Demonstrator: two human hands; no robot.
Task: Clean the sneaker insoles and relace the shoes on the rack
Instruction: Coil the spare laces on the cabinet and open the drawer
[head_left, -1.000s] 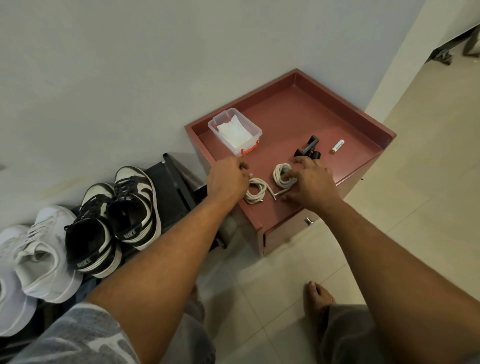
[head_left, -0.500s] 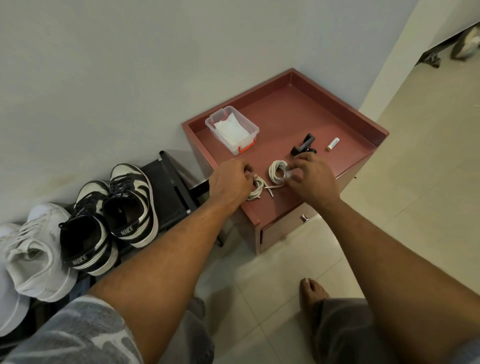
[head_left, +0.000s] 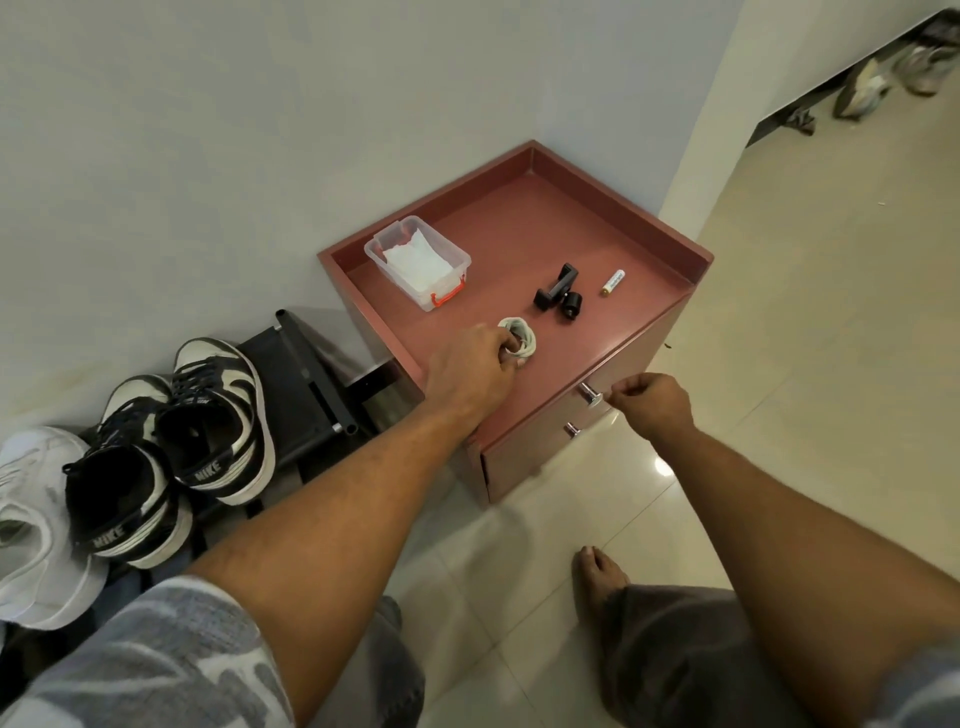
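Note:
A bunch of white shoelaces (head_left: 521, 338) lies near the front of the red-brown cabinet top (head_left: 524, 223). My left hand (head_left: 467, 371) grips the bunch from the left, fingers curled into the loops. My right hand (head_left: 652, 405) is off the top, in front of the cabinet, with fingers curled and nothing visible in them, just right of the upper drawer knob (head_left: 591, 397). Two black-and-white sneakers (head_left: 218, 421) and a white sneaker (head_left: 31, 519) stand on the black rack (head_left: 306, 384) at the left.
On the cabinet top sit a clear plastic box (head_left: 421, 262) holding white cloth, a black clamp (head_left: 558, 293) and a small battery (head_left: 613, 282). A second knob (head_left: 571, 429) is lower down. My bare foot (head_left: 597, 571) rests on the tiled floor.
My right hand let go of its lace coil and dropped to the drawer knob. The two coils now lie together as one bunch under my left hand.

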